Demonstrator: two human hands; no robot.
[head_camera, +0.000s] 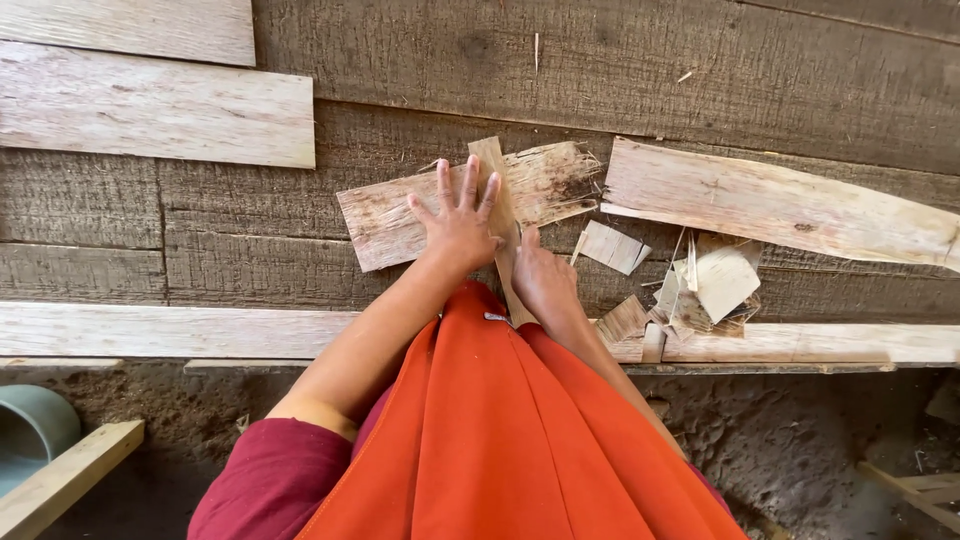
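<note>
1. Work in hand appears to be the splitting or trimming of thin wood on a rough plank platform (700, 70), judging by how the hands are set.
2. The left hand (458, 222) lies flat with its fingers spread wide, pressing down on a broad split board (385, 215) near the middle of the platform, a little back from its near edge.
3. The right hand (540, 280) is curled around the lower part of a narrow wooden strip (492, 175), which stands across the board and runs away from the person; what else the hand may grip is hidden.
4. A long pale offcut (780, 205) lies to the right, toward the platform's right edge, apart from both hands.
5. Small wood chips (715, 285) sit heaped by the near edge, just beside the right hand.
6. Pale boards (150, 105) lie at the far left corner.
7. An orange cloth (520, 440) covers the lap, and a grey-green bucket (30, 430) stands on the ground at the left.
8. A following move would, I judge, call for steady downward pressure from the left palm and the spread fingers kept out of the strip's line.
</note>
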